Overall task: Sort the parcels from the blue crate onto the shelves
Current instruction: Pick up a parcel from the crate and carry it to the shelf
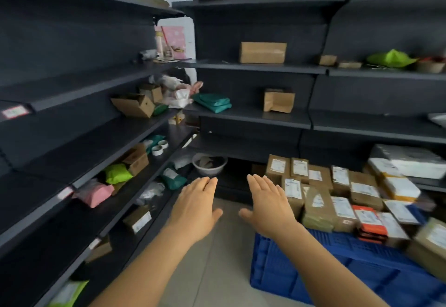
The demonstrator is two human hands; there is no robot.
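Note:
The blue crate [313, 265] stands on the floor at the lower right, heaped with several brown cardboard parcels [316, 205] bearing white labels and one orange parcel [369, 222]. My left hand [195, 208] and my right hand [268, 205] are both stretched out in front of me, palms down, fingers straight, holding nothing. The right hand hovers just left of the parcel pile, above the crate's near left corner. The left hand floats over the floor beside the left shelving. Dark shelves [253, 116] line the left side and the back.
The left shelves carry a pink bag [96, 194], a green bag [117, 173], small boxes and tape rolls [159, 147]. A white bowl [209, 164] sits low in the corner. On the back shelves are a long carton [262, 52], a small box [278, 100] and teal bags [213, 102].

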